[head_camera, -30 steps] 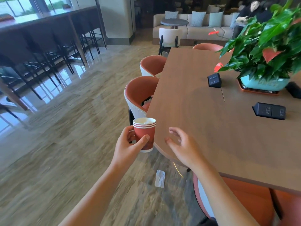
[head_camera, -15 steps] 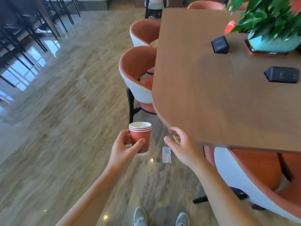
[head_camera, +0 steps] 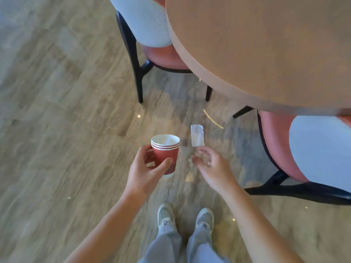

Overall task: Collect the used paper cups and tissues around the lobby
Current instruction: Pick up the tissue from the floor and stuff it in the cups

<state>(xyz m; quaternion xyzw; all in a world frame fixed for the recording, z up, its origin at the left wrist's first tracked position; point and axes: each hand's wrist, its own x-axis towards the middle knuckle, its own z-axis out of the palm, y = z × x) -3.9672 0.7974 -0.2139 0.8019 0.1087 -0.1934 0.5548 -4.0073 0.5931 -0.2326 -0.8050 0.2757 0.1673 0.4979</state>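
Left hand [head_camera: 146,171] holds a stack of paper cups [head_camera: 165,152] upright, above the floor [head_camera: 57,130]. Right hand [head_camera: 212,166] is to the right of the cups, apart from them, fingers spread. A tissue [head_camera: 197,135] lies flat on the floor just beyond the right hand. The table [head_camera: 266,50] occupies the upper right. One chair [head_camera: 150,29] is tucked at its left edge; a second chair [head_camera: 307,152] is at its near edge, right of the tissue. Two shoes [head_camera: 185,218] stand below the hands.

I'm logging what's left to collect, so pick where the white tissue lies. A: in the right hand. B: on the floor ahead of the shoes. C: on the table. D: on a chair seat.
B: the tissue lies flat on the floor, just beyond the open right hand.
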